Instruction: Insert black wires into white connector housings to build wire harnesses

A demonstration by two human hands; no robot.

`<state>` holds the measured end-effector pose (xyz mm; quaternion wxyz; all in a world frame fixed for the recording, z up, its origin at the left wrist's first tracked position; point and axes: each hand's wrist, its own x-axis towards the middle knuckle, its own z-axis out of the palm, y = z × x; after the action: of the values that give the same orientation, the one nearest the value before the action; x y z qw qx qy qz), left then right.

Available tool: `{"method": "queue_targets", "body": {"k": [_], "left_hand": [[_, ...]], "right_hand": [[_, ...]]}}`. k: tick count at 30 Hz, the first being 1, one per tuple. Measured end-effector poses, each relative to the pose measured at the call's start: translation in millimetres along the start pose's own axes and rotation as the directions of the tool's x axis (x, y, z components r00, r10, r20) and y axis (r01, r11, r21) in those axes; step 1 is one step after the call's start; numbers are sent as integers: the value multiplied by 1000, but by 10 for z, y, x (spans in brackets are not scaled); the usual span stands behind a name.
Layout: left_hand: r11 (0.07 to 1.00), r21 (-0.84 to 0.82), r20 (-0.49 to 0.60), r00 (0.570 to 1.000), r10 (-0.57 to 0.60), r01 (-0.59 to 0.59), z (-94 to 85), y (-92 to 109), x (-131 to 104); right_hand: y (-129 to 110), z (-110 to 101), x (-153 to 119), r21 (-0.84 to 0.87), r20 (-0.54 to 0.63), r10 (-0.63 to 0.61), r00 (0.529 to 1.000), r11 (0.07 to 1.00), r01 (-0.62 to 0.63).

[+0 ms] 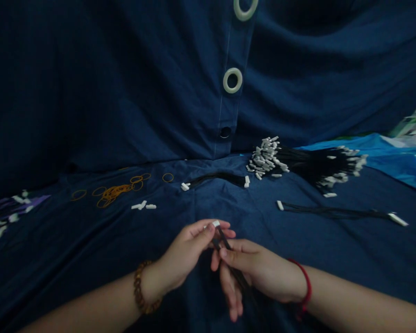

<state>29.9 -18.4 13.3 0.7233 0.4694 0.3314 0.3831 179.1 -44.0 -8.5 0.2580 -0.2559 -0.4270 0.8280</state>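
Observation:
Between my hands, at the bottom middle, runs a black cable point(241, 277) with a white connector point(216, 224) at its upper end. My left hand point(194, 240), with a beaded bracelet at the wrist, pinches the cable by that connector between thumb and fingers. Just below and to the right, my right hand point(260, 268), with a red cord at the wrist, grips the black wires between thumb and fingers. The cable's lower end fades into the dark below and cannot be made out.
A big pile of black cables with white connectors point(266, 157) lies at back right. A small cable bundle point(217, 176) lies ahead, another cable set point(333, 210) to the right. Orange rubber bands point(114, 193), loose white connectors point(143, 205) and a purple bundle point(38, 200) lie left.

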Motion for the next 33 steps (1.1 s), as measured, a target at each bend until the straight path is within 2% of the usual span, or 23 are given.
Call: {"method": "queue_targets", "body": {"k": [2,5,7,10,14,16,19,21,23,26,28,30,31,33], "left_hand": [[995,-79,-99,993,59,-66,-56,53,44],[964,-186,-275,952,134,-189,-195,141,110],[941,-244,-374,918,133,-236,-275,158,136],[917,-311,-444,891,92,-250,-310,122,135],[901,-353,-441,894,77,-252,-230,78,90],[898,-358,-431,898,85,-257,-193,84,67],[903,-356,-401,912,87,-242,-176,123,41],[912,-348,-372,925,78,-217,-171,161,23],[924,-331,-340,938,72,-190,-150,201,-3],[949,-270,-265,960,90,-164,-91,250,-48],[959,-233,-213,971,109,-158,-52,285,-76],[963,-217,-185,975,120,-159,-26,337,-101],[964,-211,-183,975,126,-164,-19,370,-114],[962,-200,-208,967,146,-188,-11,437,-137]], "right_hand": [[-97,16,-75,39,-61,22,998,999,-20],[-371,5,-303,55,-131,15,991,998,-8],[-577,-45,-492,51,-131,1,991,999,6],[-823,-190,-734,-47,-39,-28,999,999,26],[-959,-440,-852,-183,-9,-132,991,975,128],[-966,-541,-841,-229,-5,-138,990,964,133],[-960,-614,-814,-400,16,-16,1000,916,21],[-964,-606,-802,-540,18,98,995,838,-73],[-963,-559,-778,-659,-6,115,993,747,-90],[-877,-413,-678,-776,-65,-49,997,631,-19],[-736,-266,-574,-805,-85,-170,982,592,33],[-559,-95,-476,-776,-39,-194,980,624,92],[-478,-11,-444,-683,28,-133,991,721,116],[-370,125,-441,-503,70,-13,997,863,46]]}}
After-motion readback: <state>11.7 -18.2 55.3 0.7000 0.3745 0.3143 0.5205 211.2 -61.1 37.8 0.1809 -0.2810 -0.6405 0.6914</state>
